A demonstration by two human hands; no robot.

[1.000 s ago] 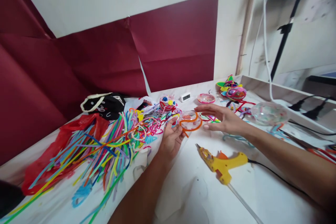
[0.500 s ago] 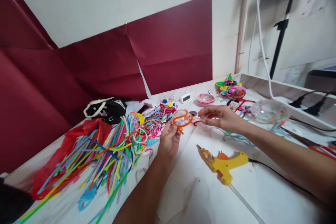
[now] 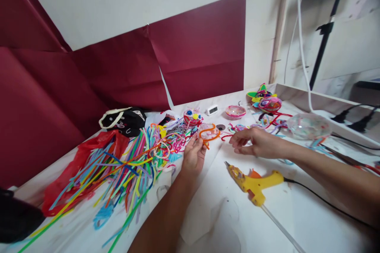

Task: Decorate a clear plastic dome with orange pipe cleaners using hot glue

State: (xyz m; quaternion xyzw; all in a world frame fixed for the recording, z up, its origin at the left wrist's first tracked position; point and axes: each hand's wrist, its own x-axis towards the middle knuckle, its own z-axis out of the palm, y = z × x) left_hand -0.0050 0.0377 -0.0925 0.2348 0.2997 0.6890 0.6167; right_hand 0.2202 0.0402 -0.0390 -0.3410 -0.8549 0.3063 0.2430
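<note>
My left hand (image 3: 193,156) pinches a small clear plastic dome (image 3: 204,131) between thumb and fingers. An orange pipe cleaner (image 3: 214,138) curls in an S shape over its surface. My right hand (image 3: 257,142) hovers to the right of the dome, apart from it, fingers loosely bent and thumb separated, with nothing visible in it. Below that hand a yellow hot glue gun (image 3: 258,185) lies on the white table (image 3: 213,209), a clear glue stick (image 3: 279,225) poking out of its back.
Many colourful pipe cleaners (image 3: 136,166) spill from a red plastic bag (image 3: 59,189) at left. Behind stand a black pouch (image 3: 130,122), a decorated ball (image 3: 192,116), a small digital clock (image 3: 211,110) and a pink-rimmed bowl (image 3: 235,112). Scissors (image 3: 350,158) and a clear bowl (image 3: 308,126) sit right.
My right hand has dropped slightly towards the table and its fingers have curled more. The left hand keeps hold of the dome. The whole view has shifted a little.
</note>
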